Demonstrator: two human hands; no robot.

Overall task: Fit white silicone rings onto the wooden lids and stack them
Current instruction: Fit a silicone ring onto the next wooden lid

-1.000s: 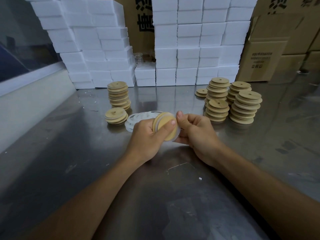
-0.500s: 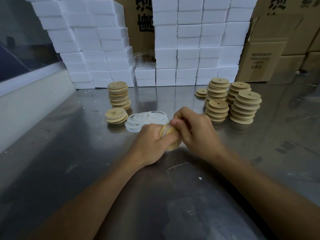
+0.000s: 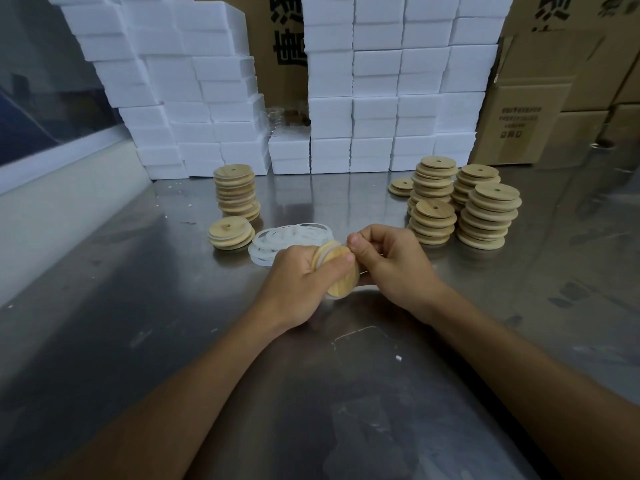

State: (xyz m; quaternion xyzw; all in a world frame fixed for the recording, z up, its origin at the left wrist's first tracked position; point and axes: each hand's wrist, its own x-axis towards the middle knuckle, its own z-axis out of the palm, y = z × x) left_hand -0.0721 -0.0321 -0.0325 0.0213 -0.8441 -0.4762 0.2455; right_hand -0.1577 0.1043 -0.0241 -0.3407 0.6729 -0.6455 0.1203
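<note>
My left hand (image 3: 298, 275) grips a round wooden lid (image 3: 341, 277) on edge above the steel table, thumb across its face. A white silicone ring (image 3: 325, 249) sits around the lid's rim. My right hand (image 3: 391, 261) pinches that ring at the lid's top edge. Behind my left hand lies a loose pile of white silicone rings (image 3: 287, 237). To the left stand a short stack of ringed lids (image 3: 231, 233) and a taller stack (image 3: 237, 194). Several stacks of bare wooden lids (image 3: 464, 206) stand to the right.
White foam boxes (image 3: 374, 98) are stacked like a wall along the back of the steel table (image 3: 311, 393). Cardboard cartons (image 3: 547, 98) stand at the back right. A pale ledge (image 3: 69, 209) runs along the table's left side.
My hands dropped slightly with the lid, then the lid's flat face turned back into view. My right fingers worked the ring around the lid's rim to its top edge.
</note>
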